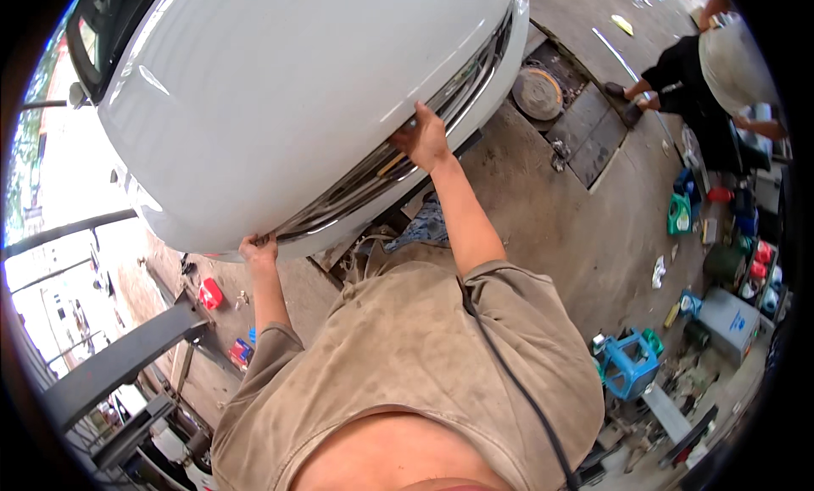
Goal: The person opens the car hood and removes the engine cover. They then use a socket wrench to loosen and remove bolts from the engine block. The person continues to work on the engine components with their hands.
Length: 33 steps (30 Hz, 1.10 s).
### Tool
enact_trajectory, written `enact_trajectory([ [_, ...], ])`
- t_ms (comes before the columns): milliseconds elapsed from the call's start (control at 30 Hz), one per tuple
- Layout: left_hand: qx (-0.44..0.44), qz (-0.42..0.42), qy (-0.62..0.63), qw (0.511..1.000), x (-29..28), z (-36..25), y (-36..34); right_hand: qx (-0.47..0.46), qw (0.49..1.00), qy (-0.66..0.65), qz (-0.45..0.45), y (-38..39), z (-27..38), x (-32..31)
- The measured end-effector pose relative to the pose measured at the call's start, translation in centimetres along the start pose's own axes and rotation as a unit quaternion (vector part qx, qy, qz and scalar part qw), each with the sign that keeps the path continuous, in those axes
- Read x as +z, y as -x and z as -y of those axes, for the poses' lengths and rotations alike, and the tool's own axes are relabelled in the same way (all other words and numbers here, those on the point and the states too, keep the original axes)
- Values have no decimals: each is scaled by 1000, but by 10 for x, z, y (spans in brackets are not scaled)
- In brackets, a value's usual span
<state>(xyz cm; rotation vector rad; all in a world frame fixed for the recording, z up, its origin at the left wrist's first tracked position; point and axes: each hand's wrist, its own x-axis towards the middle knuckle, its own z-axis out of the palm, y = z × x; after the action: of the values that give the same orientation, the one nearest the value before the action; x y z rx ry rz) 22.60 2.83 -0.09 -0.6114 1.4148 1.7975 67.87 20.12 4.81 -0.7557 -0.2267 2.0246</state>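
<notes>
A white car's hood [280, 92] fills the upper middle of the view, its front edge towards me. Below that edge runs the dark grille [348, 186] with a chrome strip, and under it the white bumper [407, 186]. My left hand [259, 248] grips the near left corner of the hood edge, its fingertips partly hidden. Farther right along the same edge, my right hand [422, 140] is hooked on the hood, with some fingers tucked into the gap above the grille. Between hood and grille only a narrow dark gap shows.
Another person [704, 75] stands at the far right by a floor pit cover [593, 135]. Nearer on the right are a blue stool [629, 364], a grey box [727, 323] and a green jug [678, 214]. A dark metal beam [127, 355] and a red container [210, 293] are at left.
</notes>
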Motion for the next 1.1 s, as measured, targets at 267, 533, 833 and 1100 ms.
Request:
enact_trajectory([
  [267, 61, -40, 91, 993, 21, 34, 37, 68, 997, -25, -8, -44, 77, -31],
  [533, -15, 25, 149, 988, 89, 148, 117, 41, 994, 87, -50, -46, 27, -12],
  [833, -47, 2, 137, 989, 142, 138, 167, 75, 984, 143, -72, -43, 33, 0],
  [1100, -20, 16, 135, 991, 150, 91, 245, 69, 987, 141, -23, -3, 77, 63],
])
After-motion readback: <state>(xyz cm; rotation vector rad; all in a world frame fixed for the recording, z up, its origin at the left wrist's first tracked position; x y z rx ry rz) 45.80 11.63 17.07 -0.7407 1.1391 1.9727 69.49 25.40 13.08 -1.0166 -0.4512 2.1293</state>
